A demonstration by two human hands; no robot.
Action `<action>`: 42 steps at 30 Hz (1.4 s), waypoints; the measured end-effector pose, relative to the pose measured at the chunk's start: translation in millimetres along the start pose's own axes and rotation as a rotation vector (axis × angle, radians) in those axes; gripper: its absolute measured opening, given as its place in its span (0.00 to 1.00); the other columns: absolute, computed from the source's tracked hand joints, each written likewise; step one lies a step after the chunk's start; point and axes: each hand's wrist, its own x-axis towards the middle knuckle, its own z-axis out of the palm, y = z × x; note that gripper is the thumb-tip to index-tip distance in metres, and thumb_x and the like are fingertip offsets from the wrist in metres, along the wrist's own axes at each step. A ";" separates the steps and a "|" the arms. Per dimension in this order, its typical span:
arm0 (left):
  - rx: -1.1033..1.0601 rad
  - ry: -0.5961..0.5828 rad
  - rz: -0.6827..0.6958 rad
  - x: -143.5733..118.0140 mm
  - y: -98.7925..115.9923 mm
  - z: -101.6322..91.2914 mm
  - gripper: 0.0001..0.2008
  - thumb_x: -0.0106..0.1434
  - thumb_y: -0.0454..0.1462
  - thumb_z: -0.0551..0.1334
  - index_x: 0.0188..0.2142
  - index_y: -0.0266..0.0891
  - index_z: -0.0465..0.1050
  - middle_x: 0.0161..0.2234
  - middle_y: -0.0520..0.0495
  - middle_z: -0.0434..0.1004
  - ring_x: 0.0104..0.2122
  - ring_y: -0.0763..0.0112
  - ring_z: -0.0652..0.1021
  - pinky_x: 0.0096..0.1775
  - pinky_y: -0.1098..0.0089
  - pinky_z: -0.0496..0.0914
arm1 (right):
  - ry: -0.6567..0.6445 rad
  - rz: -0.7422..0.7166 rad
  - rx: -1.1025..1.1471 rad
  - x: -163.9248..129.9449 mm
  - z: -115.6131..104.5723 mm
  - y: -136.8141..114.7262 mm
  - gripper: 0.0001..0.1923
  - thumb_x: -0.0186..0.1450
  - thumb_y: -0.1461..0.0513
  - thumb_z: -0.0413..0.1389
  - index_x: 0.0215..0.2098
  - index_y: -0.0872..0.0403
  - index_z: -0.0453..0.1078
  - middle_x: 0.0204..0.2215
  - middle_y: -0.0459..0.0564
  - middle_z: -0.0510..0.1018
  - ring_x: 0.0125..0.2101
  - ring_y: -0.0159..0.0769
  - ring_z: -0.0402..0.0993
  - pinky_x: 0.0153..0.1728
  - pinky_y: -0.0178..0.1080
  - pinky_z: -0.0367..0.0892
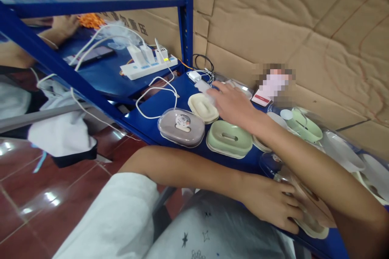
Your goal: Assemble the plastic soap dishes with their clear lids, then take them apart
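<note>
Right hand (pixel 232 103): fingers spread flat, reaching left over cream tray (pixel 203 107), holding nothing seen
Left hand (pixel 270 202): curled on clear lid (pixel 299 194) at shelf (pixel 164 101) front edge
Trays: smooth oval plastic, long axes roughly left-right
Green tray (pixel 229 138): slotted, just beside lidded box (pixel 181 126)
Room: bare blue shelf left, by cable (pixel 158 91)

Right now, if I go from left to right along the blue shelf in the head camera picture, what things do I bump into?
White power strip → grey lidded soap box → cream soap dish → green soap dish → right hand, reaching across → left hand on a clear lid → another green dish.
</note>
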 end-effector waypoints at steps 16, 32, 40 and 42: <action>-0.012 0.056 -0.031 -1.4 1.4 7.5 0.19 0.70 0.31 0.59 0.38 0.57 0.86 0.41 0.48 0.82 0.43 0.64 0.83 0.52 0.60 0.71 | -0.079 -0.279 0.454 -24.3 23.2 -58.9 0.34 0.69 0.61 0.66 0.71 0.50 0.62 0.71 0.61 0.65 0.69 0.51 0.65 0.67 0.56 0.66; -0.010 -0.016 -0.028 -1.4 0.9 -0.9 0.19 0.70 0.30 0.60 0.38 0.58 0.85 0.44 0.50 0.83 0.42 0.64 0.83 0.50 0.60 0.69 | 0.274 -0.229 0.494 -33.8 -0.5 -33.7 0.17 0.77 0.50 0.56 0.57 0.51 0.69 0.58 0.58 0.76 0.60 0.47 0.70 0.64 0.51 0.64; -0.021 0.054 -0.019 -1.2 -1.1 -1.5 0.17 0.69 0.30 0.61 0.37 0.55 0.86 0.41 0.47 0.83 0.40 0.64 0.83 0.47 0.62 0.69 | 0.286 0.020 0.152 -24.0 22.9 22.1 0.17 0.77 0.57 0.52 0.61 0.53 0.70 0.60 0.63 0.73 0.62 0.54 0.68 0.67 0.63 0.56; -0.026 0.060 -0.024 -2.0 -2.7 -2.9 0.18 0.70 0.30 0.61 0.37 0.54 0.86 0.41 0.48 0.84 0.41 0.65 0.84 0.47 0.63 0.70 | 0.252 0.076 0.102 -23.9 24.7 17.6 0.17 0.77 0.59 0.52 0.61 0.53 0.70 0.62 0.63 0.73 0.64 0.55 0.67 0.70 0.69 0.47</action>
